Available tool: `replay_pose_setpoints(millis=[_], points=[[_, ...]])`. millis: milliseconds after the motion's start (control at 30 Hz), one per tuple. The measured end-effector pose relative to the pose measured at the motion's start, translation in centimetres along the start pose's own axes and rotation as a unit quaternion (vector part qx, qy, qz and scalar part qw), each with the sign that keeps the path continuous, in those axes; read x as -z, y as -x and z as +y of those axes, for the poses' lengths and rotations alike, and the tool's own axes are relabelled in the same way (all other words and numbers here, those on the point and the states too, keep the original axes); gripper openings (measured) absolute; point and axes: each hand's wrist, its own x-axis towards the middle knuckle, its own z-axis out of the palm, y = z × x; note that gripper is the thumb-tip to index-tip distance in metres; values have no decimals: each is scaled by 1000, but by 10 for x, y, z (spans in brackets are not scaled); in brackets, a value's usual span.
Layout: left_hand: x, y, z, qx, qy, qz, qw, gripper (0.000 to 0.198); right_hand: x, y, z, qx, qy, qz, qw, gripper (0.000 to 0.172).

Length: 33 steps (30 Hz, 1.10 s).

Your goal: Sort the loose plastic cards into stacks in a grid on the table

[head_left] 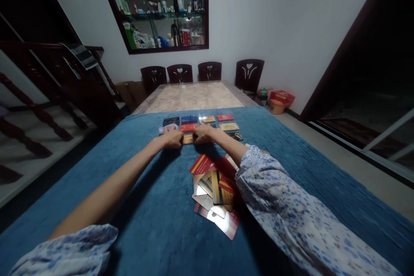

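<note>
My left hand [174, 138] and my right hand [202, 133] are at the far part of the blue cloth, fingers curled in, at either side of a yellow-orange card [188, 139]. Both seem to grip its side edges; the fingertips are partly hidden. Around them lie small card stacks in rows: black [171, 121], blue [189, 119], gold [207, 119] and red [225, 117] at the back. Closer in are a lilac stack [165, 129], a red stack [188, 127] and a cream stack [229, 127]. Loose overlapping cards [223, 189] lie nearer, beside my right forearm.
The blue cloth [145, 224] covers the near part of a long table with a marbled top [197, 95]. Dark chairs [249, 73] stand at its far end. A railing [32, 108] is at left; an orange bucket [277, 106] stands on the floor at right.
</note>
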Motion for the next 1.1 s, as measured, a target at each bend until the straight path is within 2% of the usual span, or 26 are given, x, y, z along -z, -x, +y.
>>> replay_pose_setpoints(millis=[267,433,567,700,833,967,1100], points=[[-3,2,0,4,-6,10,1000,30,0,0,-1,-12,-2,2,1000,31],[-8,4,-4,-14,-27,65,997,40,-1,2,1,-6,6,12,1000,33],[-8,11,-2,-32,-13,118,992,36,-4,4,7,0,20,34,999,43],[-8,26,7,-61,13,159,985,33,-9,11,17,12,21,77,997,43],[-12,43,21,-77,38,167,982,29,-15,25,27,58,4,114,992,40],[-18,55,34,-101,79,189,974,38,-25,42,32,113,-35,145,982,36],[-22,62,47,-119,98,184,971,29,-37,57,33,171,-73,161,969,37]])
